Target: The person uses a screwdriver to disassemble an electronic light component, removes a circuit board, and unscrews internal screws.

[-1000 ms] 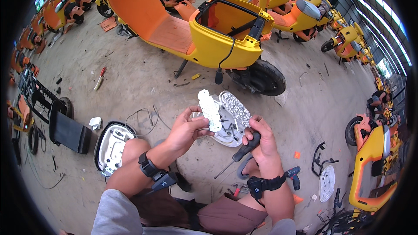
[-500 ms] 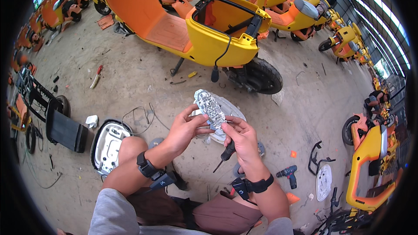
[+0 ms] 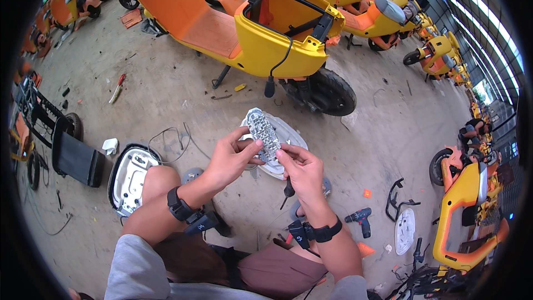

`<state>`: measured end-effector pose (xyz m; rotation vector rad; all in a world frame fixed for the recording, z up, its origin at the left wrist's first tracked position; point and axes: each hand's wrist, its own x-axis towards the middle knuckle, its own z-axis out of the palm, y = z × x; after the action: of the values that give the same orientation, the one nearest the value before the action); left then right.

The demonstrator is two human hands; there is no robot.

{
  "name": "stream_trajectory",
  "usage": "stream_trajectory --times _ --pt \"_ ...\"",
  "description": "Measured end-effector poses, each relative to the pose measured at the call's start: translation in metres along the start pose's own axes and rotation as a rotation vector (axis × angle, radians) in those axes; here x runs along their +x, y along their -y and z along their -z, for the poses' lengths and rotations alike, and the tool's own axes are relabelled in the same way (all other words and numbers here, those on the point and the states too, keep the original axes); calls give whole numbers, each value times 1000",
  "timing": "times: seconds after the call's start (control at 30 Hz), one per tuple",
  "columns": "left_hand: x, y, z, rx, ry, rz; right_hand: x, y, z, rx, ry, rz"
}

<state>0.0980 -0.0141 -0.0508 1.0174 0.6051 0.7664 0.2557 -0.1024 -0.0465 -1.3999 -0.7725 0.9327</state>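
Between both hands, in front of me, is a silvery oval part with a faceted surface (image 3: pixel 263 132), like a lamp reflector. My left hand (image 3: pixel 229 158) pinches its left edge with thumb and fingers. At its lower right end, my right hand (image 3: pixel 302 171) grips it between thumb and forefinger. A dark-handled screwdriver (image 3: pixel 288 190) is tucked in the lower fingers of that same hand, its shaft pointing down. Beyond the part, partly hidden by it and my hands, a white oval shell (image 3: pixel 288 136) lies on the floor.
A yellow-and-orange scooter (image 3: pixel 277 47) with an open rear compartment stands ahead. By my left knee lies a black-rimmed white tray-like shell (image 3: pixel 125 183). A cordless drill (image 3: pixel 361 221), a bent black bracket (image 3: pixel 393 200) and a white oval panel (image 3: pixel 405 232) lie to the right.
The silvery part has tilted slightly in my fingers, and both hands keep hold of it. The whole view has shifted a little, so the surroundings sit slightly further left.
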Motion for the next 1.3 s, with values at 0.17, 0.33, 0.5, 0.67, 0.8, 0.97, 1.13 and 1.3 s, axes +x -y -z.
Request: stream_trajectory --times 0.17,0.33,0.5,0.67,0.8,0.97,1.13,1.3 --pt "-6 10 1 38 30 -53 -9 -12 1 -130 -23 -9" --pt "-4 11 4 75 -6 -18 -5 -17 1 -105 -7 67" --pt "0 -7 -2 87 -24 22 1 0 3 108 45 -94" --pt "0 -8 -3 53 -24 2 0 1 -1 174 32 -162" --pt "-2 1 5 99 -8 -3 -3 -8 -6 202 10 -197" --pt "-6 3 12 72 -11 -2 -6 -16 -15 156 -24 -171" --pt "-7 5 21 78 -19 -3 -8 -16 -22 103 -29 -168" --pt "-7 4 26 93 -24 -8 -7 -13 -28 112 -22 -139"
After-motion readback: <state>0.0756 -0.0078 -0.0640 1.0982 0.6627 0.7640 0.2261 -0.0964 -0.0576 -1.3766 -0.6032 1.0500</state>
